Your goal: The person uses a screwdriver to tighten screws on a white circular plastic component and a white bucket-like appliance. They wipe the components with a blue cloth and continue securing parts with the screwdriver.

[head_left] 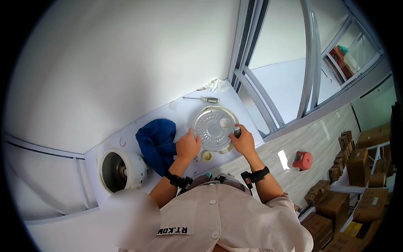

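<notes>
A round rice cooker lid (210,131) lies on the white worktop, its dimpled metal inner plate facing up. My left hand (188,145) is closed at the lid's left rim, thumb and fingers against the edge. At the right rim, my right hand (244,140) is closed around a short dark grey handle (237,132), possibly a screwdriver's; its other end cannot be made out. Just below the lid sits a small round yellowish part (206,156). A screwdriver (210,100) with a grey and white handle lies behind the lid.
A dark blue cloth (156,140) lies left of the lid. Farther left, the white rice cooker body (135,170) rests on its side, opening outward. Crumpled white tissue (217,85) is in the back corner by a framed glass partition (277,80). A red stool (303,161) and cardboard boxes (331,206) stand right.
</notes>
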{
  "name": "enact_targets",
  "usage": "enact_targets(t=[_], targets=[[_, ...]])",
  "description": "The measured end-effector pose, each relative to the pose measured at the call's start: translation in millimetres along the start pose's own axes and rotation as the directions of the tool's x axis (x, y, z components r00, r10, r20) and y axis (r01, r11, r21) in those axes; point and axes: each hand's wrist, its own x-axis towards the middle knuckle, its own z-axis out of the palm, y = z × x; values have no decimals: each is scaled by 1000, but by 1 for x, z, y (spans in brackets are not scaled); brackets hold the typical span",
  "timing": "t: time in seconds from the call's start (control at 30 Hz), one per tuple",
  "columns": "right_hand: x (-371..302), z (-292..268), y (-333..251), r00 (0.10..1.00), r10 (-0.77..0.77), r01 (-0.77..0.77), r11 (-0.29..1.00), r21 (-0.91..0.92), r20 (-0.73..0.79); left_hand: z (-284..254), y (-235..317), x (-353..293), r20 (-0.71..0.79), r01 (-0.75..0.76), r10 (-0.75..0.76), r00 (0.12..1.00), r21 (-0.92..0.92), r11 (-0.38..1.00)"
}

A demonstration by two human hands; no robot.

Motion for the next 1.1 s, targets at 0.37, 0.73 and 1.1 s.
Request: enact_targets(t=[0.37,0.73,1.1], targets=[[7,-22,-1,997,-49,50,998,-25,54,-4,24,-13,-41,130,-130,991,12,991],[-12,-73,-17,967,-251,243,958,151,39,-17,54,-45,-93,33,-42,995,-100,994],[-50,-121,-38,881,-397,269,868,418,258,-18,96,-91,-49,-72,63,997,-199,977]])
